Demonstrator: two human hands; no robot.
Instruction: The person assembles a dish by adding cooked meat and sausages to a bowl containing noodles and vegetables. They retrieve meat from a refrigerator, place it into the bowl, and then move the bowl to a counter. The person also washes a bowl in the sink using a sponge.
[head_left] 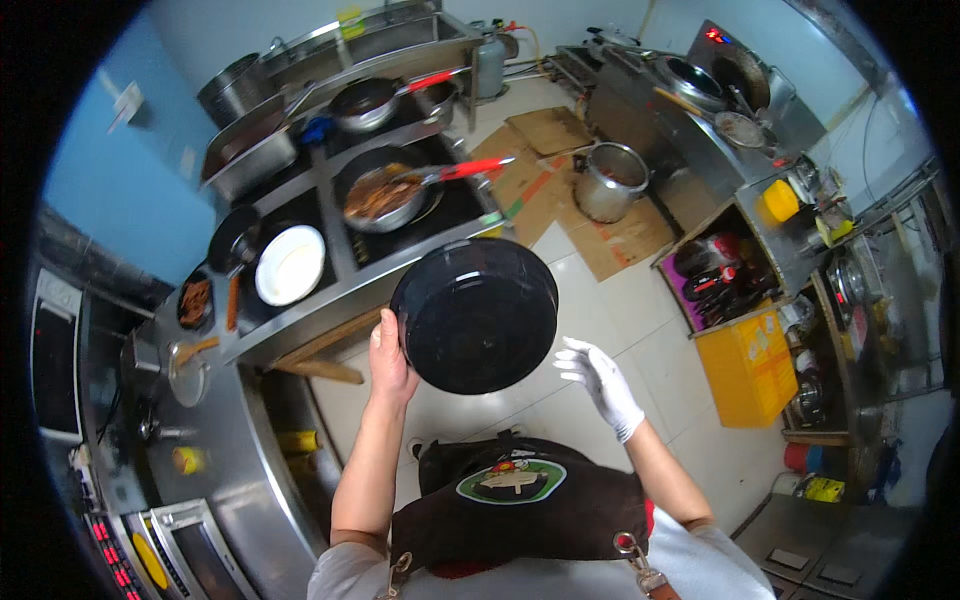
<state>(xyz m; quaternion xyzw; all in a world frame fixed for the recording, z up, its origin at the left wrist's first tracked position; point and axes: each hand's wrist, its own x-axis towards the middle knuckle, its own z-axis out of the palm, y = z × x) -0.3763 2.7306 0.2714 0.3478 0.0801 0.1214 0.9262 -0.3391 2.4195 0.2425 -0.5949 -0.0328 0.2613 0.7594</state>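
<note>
My bare left hand (392, 362) grips the left edge of a round, deep black basin (482, 330), its thumb pointing up along the side. The basin hangs in front of my apron, above the floor, and nothing shows in it. Just right of the basin, apart from it, is my right hand (600, 384) in a white glove, its fingers stretched out and holding nothing. Beyond the basin, a wok (352, 190) with brown food sits on the stove, and a red-handled ladle or spatula (470, 168) rests in it.
A white bowl (291, 265), a second pan (364, 103) and a steel tray (250, 160) stand on the stove at the left. A steel pot (610, 182) stands on cardboard (545, 185) on the floor. At right are a yellow box (745, 368) and shelves.
</note>
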